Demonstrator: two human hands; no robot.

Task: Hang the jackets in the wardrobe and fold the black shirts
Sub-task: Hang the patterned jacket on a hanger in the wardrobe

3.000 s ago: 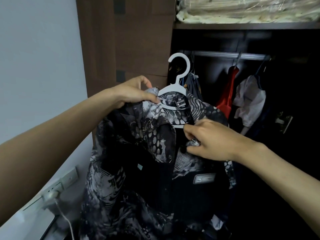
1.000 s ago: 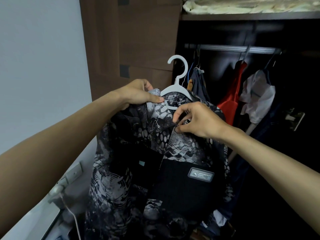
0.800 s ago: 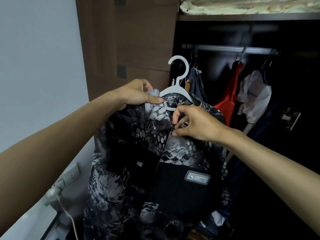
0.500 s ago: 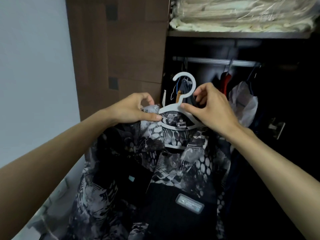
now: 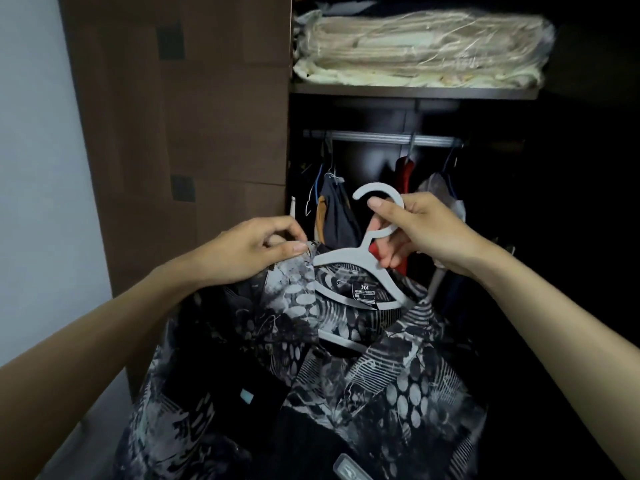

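Observation:
A black and grey patterned jacket (image 5: 346, 375) hangs on a white plastic hanger (image 5: 349, 258) in front of the open wardrobe. My right hand (image 5: 415, 230) grips the hanger's hook, thumb over the top of the curve. My left hand (image 5: 249, 251) pinches the jacket's left shoulder by the collar. The silver wardrobe rail (image 5: 381, 138) runs above and behind the hanger.
A dark garment (image 5: 337, 216), a red one (image 5: 403, 174) and a pale one (image 5: 440, 188) hang on the rail. Folded cream bedding in plastic (image 5: 415, 46) lies on the shelf above. The brown wardrobe door (image 5: 194, 133) stands at the left beside a pale wall (image 5: 38, 168).
My right hand left the jacket's front and moved up to grip the hanger's hook. The jacket has come closer to the wardrobe, and the view tilted up.

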